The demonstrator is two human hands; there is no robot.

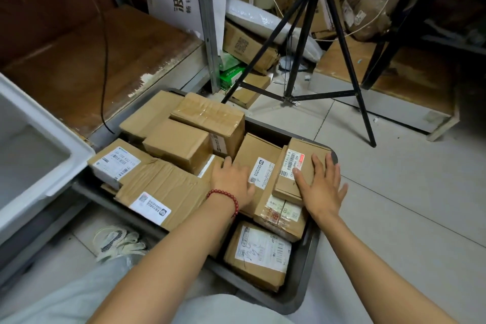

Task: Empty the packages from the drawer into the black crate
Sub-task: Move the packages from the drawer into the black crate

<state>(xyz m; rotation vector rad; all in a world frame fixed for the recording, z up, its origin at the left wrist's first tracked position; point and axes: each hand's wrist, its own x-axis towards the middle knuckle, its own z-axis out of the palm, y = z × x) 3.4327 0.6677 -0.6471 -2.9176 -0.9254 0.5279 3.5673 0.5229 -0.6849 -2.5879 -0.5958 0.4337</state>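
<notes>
The black crate (302,281) sits on the floor in front of me, filled with several brown cardboard packages. My left hand (231,179), with a red bead bracelet at the wrist, lies flat on the packages in the middle of the crate. My right hand (319,187) rests with spread fingers on a small labelled box (294,166) at the crate's right side. A taped box (207,116) lies on top at the back. The white drawer (39,155) stands open at the left; the part of its inside that shows holds nothing.
A black tripod (315,60) stands on the tiled floor just behind the crate. Wooden shelving (86,60) with a black cable runs along the left. More cartons and padded bags (263,21) pile up at the back. My shoe (118,242) is beside the crate.
</notes>
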